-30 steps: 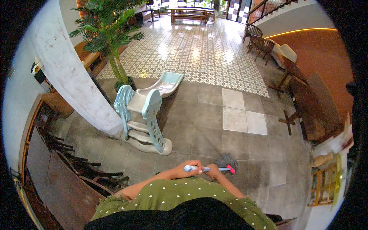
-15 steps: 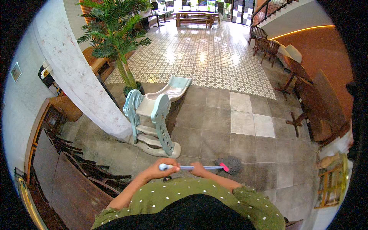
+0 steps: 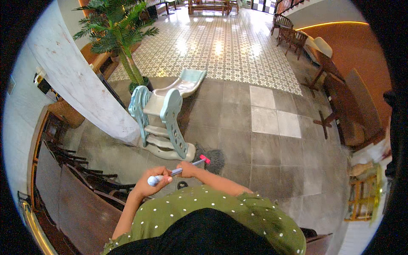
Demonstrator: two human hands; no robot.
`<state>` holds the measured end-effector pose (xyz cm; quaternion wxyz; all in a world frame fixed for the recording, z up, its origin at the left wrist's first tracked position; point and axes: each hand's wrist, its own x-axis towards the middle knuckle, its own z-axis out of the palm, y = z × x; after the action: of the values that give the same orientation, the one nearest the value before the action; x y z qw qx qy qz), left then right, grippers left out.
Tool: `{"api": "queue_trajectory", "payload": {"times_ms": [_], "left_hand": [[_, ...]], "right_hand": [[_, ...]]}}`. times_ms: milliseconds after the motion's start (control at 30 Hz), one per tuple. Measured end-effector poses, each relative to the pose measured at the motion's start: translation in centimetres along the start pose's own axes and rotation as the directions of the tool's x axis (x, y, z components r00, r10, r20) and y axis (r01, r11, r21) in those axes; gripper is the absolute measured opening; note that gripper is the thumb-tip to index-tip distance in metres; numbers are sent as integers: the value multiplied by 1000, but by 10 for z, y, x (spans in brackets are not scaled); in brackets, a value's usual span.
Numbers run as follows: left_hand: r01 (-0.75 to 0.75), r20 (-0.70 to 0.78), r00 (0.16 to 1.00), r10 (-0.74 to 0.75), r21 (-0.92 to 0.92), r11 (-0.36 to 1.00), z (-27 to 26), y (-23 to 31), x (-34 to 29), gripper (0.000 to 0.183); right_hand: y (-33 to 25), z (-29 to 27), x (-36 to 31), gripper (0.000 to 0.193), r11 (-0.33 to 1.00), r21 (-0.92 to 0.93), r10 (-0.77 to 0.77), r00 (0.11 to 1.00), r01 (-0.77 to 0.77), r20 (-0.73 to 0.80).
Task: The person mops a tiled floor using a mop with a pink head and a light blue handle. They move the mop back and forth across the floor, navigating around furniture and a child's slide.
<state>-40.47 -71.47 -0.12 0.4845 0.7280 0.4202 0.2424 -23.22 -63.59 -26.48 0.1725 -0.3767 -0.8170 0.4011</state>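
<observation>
A mop with a pale blue handle, a pink joint and a grey stringy head (image 3: 213, 160) lies across in front of me. My left hand (image 3: 154, 182) is wrapped round the handle near its rounded top end. Lower down the shaft, my right hand (image 3: 186, 169) is closed on it too. The mop head rests on the grey tiled floor (image 3: 231, 144), just right of the foot of a light blue and beige children's slide (image 3: 159, 123). A small dark shape, perhaps my shoe tip, shows below the handle.
A white pillar (image 3: 85, 85) and a potted palm (image 3: 123, 51) stand left of the slide. Dark chairs (image 3: 93, 174) line a brown table (image 3: 80, 208) at the near left. Tables (image 3: 352, 106) and chairs (image 3: 293, 40) run along the right wall. A patterned tile floor (image 3: 212, 46) stretches beyond.
The mop head has swept left, to the slide's foot, and both hands have moved left with the handle, now more slanted. The view has tipped down a little.
</observation>
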Motion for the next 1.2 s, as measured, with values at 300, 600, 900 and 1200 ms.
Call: {"api": "queue_trajectory", "payload": {"times_ms": [300, 600, 900, 1200], "left_hand": [[23, 42, 999, -7, -402, 915, 55, -39, 20, 23], [-43, 428, 878, 216, -377, 925, 160, -48, 85, 21], [-228, 295, 916, 271, -172, 958, 106, -32, 69, 17], [-202, 106, 977, 184, 193, 960, 68, 4, 37, 22]], "right_hand": [[41, -27, -93, 37, 967, -234, 156, 964, -104, 217], [109, -26, -246, 28, 831, -172, 491, 843, -529, -220], [89, -7, -197, 20, 812, -6, 531, 743, -584, -406], [83, -12, -104, 17, 985, -21, 148, 906, -170, -396]]}}
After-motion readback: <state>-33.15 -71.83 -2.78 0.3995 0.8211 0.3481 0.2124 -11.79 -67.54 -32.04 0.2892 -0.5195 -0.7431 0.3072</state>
